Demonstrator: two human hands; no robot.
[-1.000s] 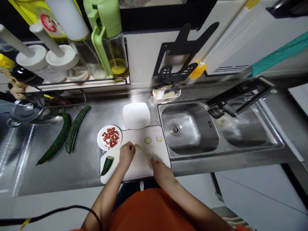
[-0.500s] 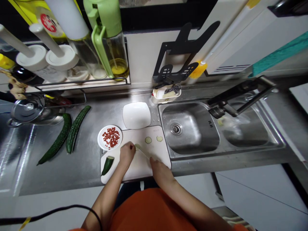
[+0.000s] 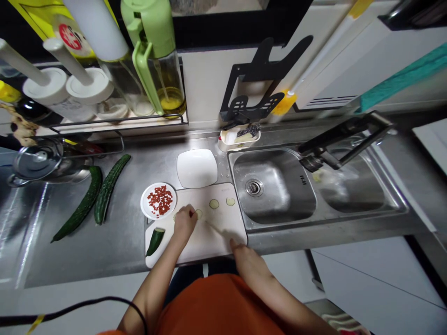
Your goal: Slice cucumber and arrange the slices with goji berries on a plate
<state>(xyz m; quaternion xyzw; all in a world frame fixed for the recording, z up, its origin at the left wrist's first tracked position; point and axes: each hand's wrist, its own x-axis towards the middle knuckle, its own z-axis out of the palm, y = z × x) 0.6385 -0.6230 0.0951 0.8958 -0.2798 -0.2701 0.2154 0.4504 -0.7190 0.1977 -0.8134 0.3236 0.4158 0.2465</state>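
Observation:
My left hand (image 3: pixel 185 222) is over the white cutting board (image 3: pixel 190 246), fingers pinched at the edge of a thin cucumber slice (image 3: pixel 199 214). Another slice is partly hidden behind this hand. At the board's lower right, my right hand (image 3: pixel 246 258) is closed around a knife (image 3: pixel 217 230), whose thin blade points up and left toward the pinched slice. Two more slices, one a round slice (image 3: pixel 214 204) and one a nicked slice (image 3: pixel 230 201), lie along the upper right of the board. A cut cucumber piece (image 3: pixel 155 242) rests at the board's left.
A white bowl of red bits (image 3: pixel 143 204) overlaps the board's upper left corner. Behind the board sits a white plate (image 3: pixel 197 168). Two whole cucumbers (image 3: pixel 106 193) lie leftward on the steel counter. A double sink (image 3: pixel 275 186) with a black faucet (image 3: pixel 335 139) is on the right.
My right hand has drawn the knife down and to the right, away from the slice. My left hand has stayed nearly in place. The view has shifted slightly.

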